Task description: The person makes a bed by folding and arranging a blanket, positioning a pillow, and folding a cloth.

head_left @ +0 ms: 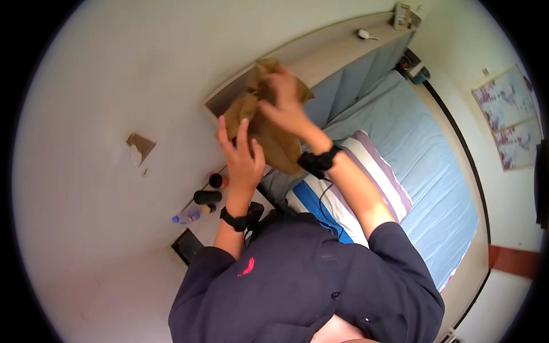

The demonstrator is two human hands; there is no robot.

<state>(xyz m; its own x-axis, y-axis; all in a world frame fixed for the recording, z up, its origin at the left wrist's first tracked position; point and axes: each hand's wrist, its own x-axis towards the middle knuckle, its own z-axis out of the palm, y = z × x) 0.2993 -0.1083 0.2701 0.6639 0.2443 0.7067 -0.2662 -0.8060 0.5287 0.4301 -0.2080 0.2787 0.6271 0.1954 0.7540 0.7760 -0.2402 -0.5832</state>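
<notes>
A brown, crumpled piece of what looks like cloth or paper (277, 146) hangs in front of me, near the headboard end of the bed. My left hand (245, 166) is at its lower left edge, with fingers stretched up and spread apart. Over the upper part of the brown piece is my right hand (286, 108), smeared by motion, so its grip cannot be made out. Both wrists wear black straps with small devices on them.
The bed (440, 166) has a blue sheet and a striped pillow (377, 166). Along the headboard shelf (337, 48) lie a white object (364, 35) and a frame (401, 16). At left stand a bottle (186, 216) and dark containers (207, 197).
</notes>
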